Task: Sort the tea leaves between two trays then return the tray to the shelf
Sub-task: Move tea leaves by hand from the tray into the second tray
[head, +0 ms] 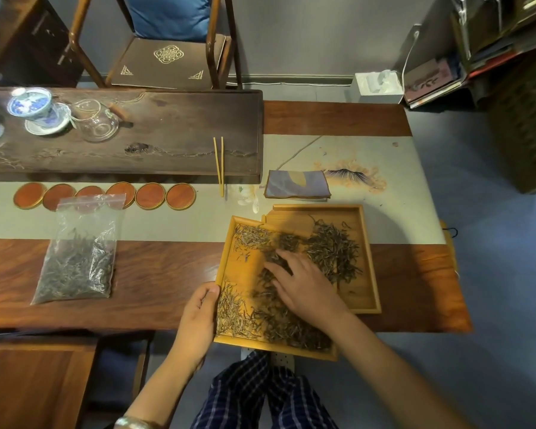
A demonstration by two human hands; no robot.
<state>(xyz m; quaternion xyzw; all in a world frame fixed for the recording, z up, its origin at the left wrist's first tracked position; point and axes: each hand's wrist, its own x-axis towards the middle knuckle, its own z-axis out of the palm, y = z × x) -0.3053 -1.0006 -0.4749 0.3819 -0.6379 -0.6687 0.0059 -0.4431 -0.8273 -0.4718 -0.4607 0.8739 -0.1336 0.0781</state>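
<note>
The near tray (291, 351) is overhanging the front edge of the worktop (155, 274), its near rim jutting out past the wood above the person's lap. That is the main risk as I judge it: a heavy sweep toward the body, or a slip of the steadying hand, could be tipping it and sending leaves to the floor. The left hand (198, 314) is gripping the tray's left rim, thumb hooked over the edge, which is holding it in place for now. The right hand (307, 286) is lying flat with straight, spread fingers on the dark leaves (279, 323), holding nothing, pressing or raking them. A careless rake could also be dragging dark leaves into the pale leaves (229, 308) along the left side and undoing the sorting.

The near tray is carrying two kinds: pale, silvery leaves at the left and upper left, darker ones down the middle and at the lower right. The far tray (365, 258), touching or partly overlapped by the near one, is holding a loose dark pile (334, 249) with bare wood round it. A zip bag (78, 252) of dark leaves is lying well apart to the left, its closure apparently shut. Beyond, a glass pitcher (98, 123) is standing empty beside a lidded gaiwan (30, 103); I cannot tell what is inside that.
</note>
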